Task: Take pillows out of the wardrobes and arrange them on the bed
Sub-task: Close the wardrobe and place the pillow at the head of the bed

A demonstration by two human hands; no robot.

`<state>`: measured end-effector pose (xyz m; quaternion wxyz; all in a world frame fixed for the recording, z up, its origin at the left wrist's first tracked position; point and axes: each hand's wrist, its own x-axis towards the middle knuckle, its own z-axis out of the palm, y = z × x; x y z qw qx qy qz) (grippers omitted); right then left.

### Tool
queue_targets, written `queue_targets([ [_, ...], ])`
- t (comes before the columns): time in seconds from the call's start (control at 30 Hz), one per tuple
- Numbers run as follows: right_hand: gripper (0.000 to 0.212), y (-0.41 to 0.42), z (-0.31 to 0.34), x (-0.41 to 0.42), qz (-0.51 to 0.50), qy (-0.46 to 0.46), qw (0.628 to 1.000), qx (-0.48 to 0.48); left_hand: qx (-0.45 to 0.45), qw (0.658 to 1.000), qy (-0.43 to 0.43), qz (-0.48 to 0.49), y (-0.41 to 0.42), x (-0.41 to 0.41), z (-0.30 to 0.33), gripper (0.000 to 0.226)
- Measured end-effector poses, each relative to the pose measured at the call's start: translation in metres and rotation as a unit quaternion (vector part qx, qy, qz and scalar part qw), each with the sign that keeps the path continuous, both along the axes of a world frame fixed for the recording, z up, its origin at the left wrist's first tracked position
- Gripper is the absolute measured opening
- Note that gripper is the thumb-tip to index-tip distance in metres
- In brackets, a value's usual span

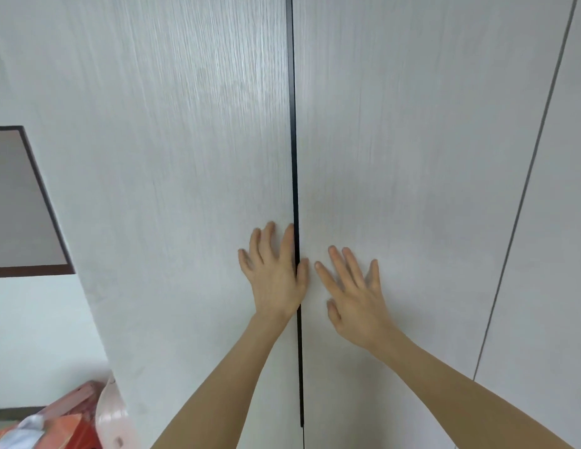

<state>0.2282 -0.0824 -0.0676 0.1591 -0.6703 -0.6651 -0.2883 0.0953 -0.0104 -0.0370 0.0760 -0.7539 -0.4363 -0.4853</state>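
Observation:
Two tall white wood-grain wardrobe doors fill the head view, closed, with a thin dark gap (294,176) between them. My left hand (276,273) lies flat on the left door (185,157), fingers spread, its thumb across the gap. My right hand (354,293) rests flat on the right door (412,157) just beside the gap, fingers apart. Neither hand holds anything. No pillows and no bed are in view; the wardrobe's inside is hidden.
A third white door panel (558,222) continues to the right past a thin seam. At left is a dark-framed grey panel (20,202) on a white wall. Red and orange packages and a pink plastic item (107,413) sit at bottom left.

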Motion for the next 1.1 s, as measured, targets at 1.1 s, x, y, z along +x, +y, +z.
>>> queue_targets([
  [1.1,0.03,-0.24,-0.274,-0.517,0.602,0.008,0.551,-0.577,-0.326,0.519,-0.412,0.674,-0.507,-0.418,-0.303,0.035],
])
